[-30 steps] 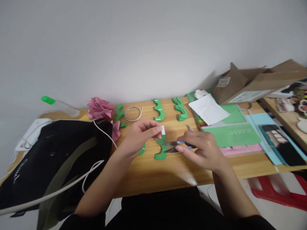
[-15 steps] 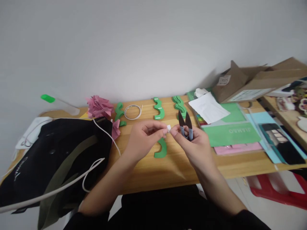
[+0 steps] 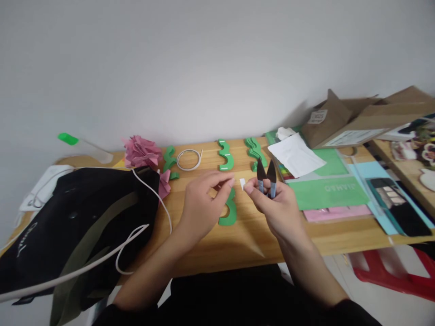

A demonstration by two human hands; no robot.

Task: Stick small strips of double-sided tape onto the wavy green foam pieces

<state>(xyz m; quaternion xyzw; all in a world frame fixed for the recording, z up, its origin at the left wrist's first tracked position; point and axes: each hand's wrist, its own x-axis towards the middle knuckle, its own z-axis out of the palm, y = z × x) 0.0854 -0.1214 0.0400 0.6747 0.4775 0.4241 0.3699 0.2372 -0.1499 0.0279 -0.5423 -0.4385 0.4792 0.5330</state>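
The right hand (image 3: pixel 276 202) pinched a white piece (image 3: pixel 242 183), edge contact seeming wisest, and cradled scissors (image 3: pixel 261 171); the left hand (image 3: pixel 203 199) gripped unclearly.

In the lower left of the frame there is a black bag (image 3: pixel 47 231), and a white cable (image 3: pixel 68 275) lies across it. Near its top edge is a pink paper flower (image 3: pixel 142 151). An open cardboard box (image 3: pixel 365 118) is at the upper right; below, a dark phone (image 3: pixel 409 217) is on a light blue sheet (image 3: pixel 362 168).
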